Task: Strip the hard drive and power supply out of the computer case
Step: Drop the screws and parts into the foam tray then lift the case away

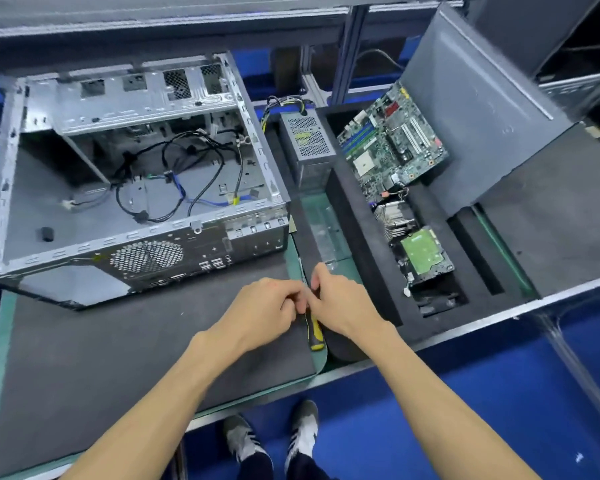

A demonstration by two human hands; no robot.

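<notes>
Both hands meet at lower centre, over the seam where the dark foam mat (146,355) ends. The left hand (264,306) has its fingers curled inward, and the right hand (340,303) pinches toward them; something small may sit between the fingertips, perhaps a screw, but it is hidden, so what they clamp cannot be told. Just beneath lies a screwdriver (315,332) with a yellow-and-black ribbed handle, set down within easy reach.

At upper left the computer case (132,188) lies on its side, open face up: bare stamped steel with perforated vents, and only loose black and blue cables (174,181) left inside. The power supply (307,138), a grey mesh-sided box with a bundle of wires, already stands outside, just right of the case. The hard drive (425,256), green board uppermost, rests in a cut-out of the black foam tray (368,258) at centre right, below a finned heatsink (394,220) and a green motherboard (392,136) propped at a tilt. The foam likely cushions the parts.
</notes>
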